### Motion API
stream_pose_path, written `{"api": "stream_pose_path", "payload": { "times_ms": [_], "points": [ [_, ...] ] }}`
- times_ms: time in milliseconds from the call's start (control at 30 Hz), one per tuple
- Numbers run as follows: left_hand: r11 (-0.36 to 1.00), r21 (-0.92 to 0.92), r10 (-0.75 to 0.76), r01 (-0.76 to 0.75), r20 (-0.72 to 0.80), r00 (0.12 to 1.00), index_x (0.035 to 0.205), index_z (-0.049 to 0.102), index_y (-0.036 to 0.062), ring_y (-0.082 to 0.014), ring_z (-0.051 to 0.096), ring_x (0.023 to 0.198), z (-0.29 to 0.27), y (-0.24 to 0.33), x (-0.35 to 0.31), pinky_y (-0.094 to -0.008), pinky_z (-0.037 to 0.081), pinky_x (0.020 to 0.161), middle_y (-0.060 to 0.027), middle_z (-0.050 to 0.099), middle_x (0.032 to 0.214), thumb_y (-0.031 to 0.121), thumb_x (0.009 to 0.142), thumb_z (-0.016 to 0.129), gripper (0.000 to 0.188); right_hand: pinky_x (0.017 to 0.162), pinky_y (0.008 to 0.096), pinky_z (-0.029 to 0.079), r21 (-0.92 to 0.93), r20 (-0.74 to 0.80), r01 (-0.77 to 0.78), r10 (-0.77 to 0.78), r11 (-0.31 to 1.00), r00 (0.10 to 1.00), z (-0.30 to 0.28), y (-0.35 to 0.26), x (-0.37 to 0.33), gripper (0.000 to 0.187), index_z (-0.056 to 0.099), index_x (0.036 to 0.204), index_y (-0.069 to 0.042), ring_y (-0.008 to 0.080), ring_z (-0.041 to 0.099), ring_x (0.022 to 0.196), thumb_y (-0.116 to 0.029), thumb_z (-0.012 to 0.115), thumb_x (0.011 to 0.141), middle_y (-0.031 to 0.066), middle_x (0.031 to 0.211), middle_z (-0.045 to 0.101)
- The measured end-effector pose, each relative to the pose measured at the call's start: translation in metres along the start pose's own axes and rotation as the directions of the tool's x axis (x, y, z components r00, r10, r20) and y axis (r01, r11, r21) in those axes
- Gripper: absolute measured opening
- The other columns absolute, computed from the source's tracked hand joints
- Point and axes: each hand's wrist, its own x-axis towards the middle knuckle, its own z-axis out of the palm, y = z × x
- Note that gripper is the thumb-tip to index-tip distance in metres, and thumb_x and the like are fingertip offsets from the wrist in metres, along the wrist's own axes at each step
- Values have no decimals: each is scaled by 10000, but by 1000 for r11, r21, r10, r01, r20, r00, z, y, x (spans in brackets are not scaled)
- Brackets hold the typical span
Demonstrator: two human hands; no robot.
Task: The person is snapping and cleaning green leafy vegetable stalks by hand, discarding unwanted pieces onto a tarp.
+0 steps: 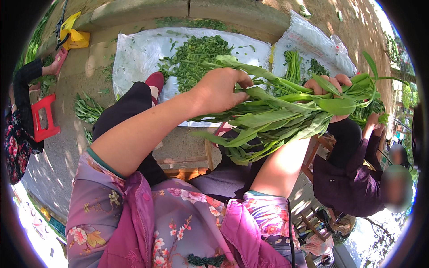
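Observation:
A large bunch of long-stemmed leafy greens [277, 114] stretches across in front of me, its leaves spreading left over my lap. Around the stems at its right end, the fingers of my right hand [328, 85] are wrapped. My left hand [223, 87] is at the leafy end, thumb and forefinger curled in on the leaves; its other fingers are partly hidden. Beyond the hands, a heap of picked green leaves [201, 56] lies on a white sheet [134, 58] spread on the ground.
A white woven sack [306, 38] at the far right bears bundled green stems [292, 64]. More greens [87, 108] lie on the ground at left, near a red plastic stool [44, 118]. A co-worker in dark purple [339, 183] sits close on my right. A concrete curb [143, 15] runs behind.

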Motion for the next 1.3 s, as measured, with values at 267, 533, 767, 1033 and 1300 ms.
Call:
{"api": "stream_pose_path", "payload": {
  "times_ms": [267,533,767,1033,1300],
  "points": [
    [997,52,-60,57,58,997,917,681,8,-278,631,743,-19,11,3,-360,479,738,-140,661,789,185,738,688,252,747,368,378,-134,-15,-53,52,990,999,-6,-9,-2,474,436,1161,-216,160,471,846,-355,643,758,3,946,587],
    [830,-408,-336,380,177,925,872,697,-11,-98,577,641,-57,15,13,-256,449,621,-54,658,714,140,788,685,174,751,383,415,-94,-1,-63,64,994,998,-2,-1,1,431,434,1111,-137,189,481,847,-348,607,777,-41,790,518],
    [860,-374,-292,347,195,936,865,686,-20,-97,578,652,-72,7,15,-234,453,620,-60,657,700,133,809,661,165,817,356,405,-244,-111,-15,-12,970,994,2,-9,-3,377,449,1098,-165,139,506,848,-260,636,786,-92,797,562],
    [903,-287,-310,320,82,947,992,638,-26,-114,600,744,-72,4,15,-241,476,696,-64,652,851,103,850,596,197,692,425,506,-163,-223,91,-127,982,966,9,8,1,480,458,1190,-17,266,577,809,-267,536,788,98,871,576],
    [1000,16,21,-14,-566,824,1055,628,45,-120,565,848,-58,6,25,-260,442,800,-35,620,961,28,812,555,255,571,305,511,-543,-656,-328,-147,773,740,17,34,25,384,504,1109,43,194,599,682,-89,566,753,141,810,604]
  ]
}}
